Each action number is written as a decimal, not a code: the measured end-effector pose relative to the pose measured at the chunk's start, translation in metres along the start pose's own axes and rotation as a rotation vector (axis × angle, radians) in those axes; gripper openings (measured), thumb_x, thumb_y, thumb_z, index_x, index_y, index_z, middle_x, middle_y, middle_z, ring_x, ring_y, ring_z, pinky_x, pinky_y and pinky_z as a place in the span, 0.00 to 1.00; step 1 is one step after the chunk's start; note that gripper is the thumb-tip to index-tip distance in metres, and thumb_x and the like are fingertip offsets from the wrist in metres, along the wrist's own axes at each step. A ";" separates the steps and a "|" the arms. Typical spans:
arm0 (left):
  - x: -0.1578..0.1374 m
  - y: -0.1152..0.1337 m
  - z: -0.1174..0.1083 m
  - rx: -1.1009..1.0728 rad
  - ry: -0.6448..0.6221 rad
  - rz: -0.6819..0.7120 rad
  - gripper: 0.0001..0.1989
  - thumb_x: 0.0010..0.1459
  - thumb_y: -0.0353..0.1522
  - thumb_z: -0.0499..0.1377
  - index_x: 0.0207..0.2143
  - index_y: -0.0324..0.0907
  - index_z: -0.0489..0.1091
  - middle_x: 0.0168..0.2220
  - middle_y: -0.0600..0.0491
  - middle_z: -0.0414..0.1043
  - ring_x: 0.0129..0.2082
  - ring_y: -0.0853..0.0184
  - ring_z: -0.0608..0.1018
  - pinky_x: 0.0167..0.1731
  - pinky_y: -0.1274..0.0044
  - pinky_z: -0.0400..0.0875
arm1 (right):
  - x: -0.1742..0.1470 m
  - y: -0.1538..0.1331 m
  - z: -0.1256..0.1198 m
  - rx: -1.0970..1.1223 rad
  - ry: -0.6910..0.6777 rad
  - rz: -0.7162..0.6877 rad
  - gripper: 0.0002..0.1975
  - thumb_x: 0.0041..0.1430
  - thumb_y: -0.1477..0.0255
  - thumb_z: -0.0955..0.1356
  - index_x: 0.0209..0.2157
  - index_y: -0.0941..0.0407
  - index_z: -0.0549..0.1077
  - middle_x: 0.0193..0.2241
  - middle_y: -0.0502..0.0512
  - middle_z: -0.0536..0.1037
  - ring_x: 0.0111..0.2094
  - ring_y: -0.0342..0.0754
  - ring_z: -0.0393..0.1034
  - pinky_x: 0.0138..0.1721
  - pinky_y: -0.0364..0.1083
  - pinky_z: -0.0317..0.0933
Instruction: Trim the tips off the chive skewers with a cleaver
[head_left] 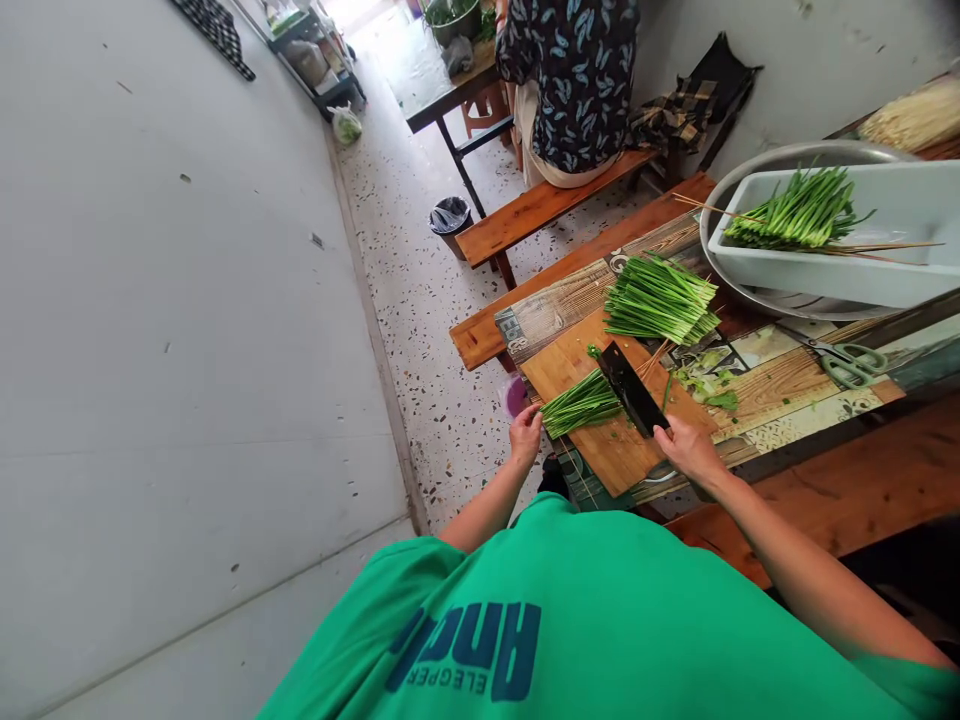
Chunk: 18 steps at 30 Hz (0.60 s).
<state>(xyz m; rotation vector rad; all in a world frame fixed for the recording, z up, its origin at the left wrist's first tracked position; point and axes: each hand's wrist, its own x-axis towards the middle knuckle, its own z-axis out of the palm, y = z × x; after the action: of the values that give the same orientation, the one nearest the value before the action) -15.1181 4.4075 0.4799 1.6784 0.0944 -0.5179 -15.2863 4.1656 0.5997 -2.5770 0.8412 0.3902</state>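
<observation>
A bundle of green garlic chives [581, 405] lies across the wooden cutting board [622, 465]. At its left end, my left hand [526, 436] is closed, the fingertips pinching the chives. My right hand [686, 447] grips the handle of a dark-bladed cleaver [631, 390]. The blade lies over the right end of the bundle; whether it touches the board I cannot tell. Behind the cleaver, a stack of trimmed chives [660, 300] rests at the board's far edge. Pale and green trimmings [709, 385] are scattered to the right of the blade.
Green-handled scissors [851, 362] lie on the patterned table. A white tub [900, 210] with skewered chives [802, 210] stands in a large metal basin [720, 190]. Wooden benches [510, 290] flank the table. A person [574, 90] sits beyond, near a bin [451, 222].
</observation>
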 end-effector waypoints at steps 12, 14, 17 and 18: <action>0.006 0.073 -0.003 0.597 -0.188 0.301 0.08 0.54 0.28 0.57 0.29 0.44 0.77 0.33 0.48 0.75 0.39 0.60 0.76 0.47 0.69 0.69 | -0.013 -0.008 -0.022 0.052 0.094 0.016 0.11 0.59 0.62 0.58 0.26 0.53 0.61 0.21 0.54 0.69 0.24 0.47 0.62 0.28 0.45 0.48; 0.006 0.086 0.005 0.684 -0.238 0.383 0.10 0.56 0.28 0.56 0.32 0.44 0.77 0.34 0.48 0.76 0.39 0.60 0.76 0.46 0.70 0.69 | -0.017 -0.009 -0.024 0.061 0.120 0.007 0.12 0.59 0.62 0.58 0.26 0.53 0.60 0.21 0.54 0.68 0.23 0.47 0.61 0.28 0.45 0.48; 0.010 0.104 0.019 0.799 -0.305 0.480 0.10 0.57 0.27 0.55 0.33 0.42 0.78 0.34 0.47 0.77 0.37 0.60 0.77 0.43 0.70 0.70 | -0.023 -0.011 -0.025 0.091 0.130 0.006 0.12 0.58 0.62 0.58 0.25 0.52 0.59 0.19 0.53 0.67 0.22 0.46 0.60 0.27 0.44 0.48; 0.012 0.110 0.024 0.816 -0.317 0.492 0.10 0.56 0.27 0.56 0.33 0.42 0.78 0.34 0.47 0.77 0.37 0.61 0.77 0.42 0.71 0.70 | -0.025 -0.011 -0.024 0.100 0.133 0.008 0.11 0.58 0.62 0.58 0.25 0.52 0.59 0.19 0.53 0.66 0.21 0.46 0.59 0.27 0.44 0.48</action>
<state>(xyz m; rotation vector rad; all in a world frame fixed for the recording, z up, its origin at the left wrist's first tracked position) -15.0755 4.3618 0.5747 2.2712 -0.8439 -0.4608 -15.2954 4.1751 0.6334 -2.5288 0.8930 0.1759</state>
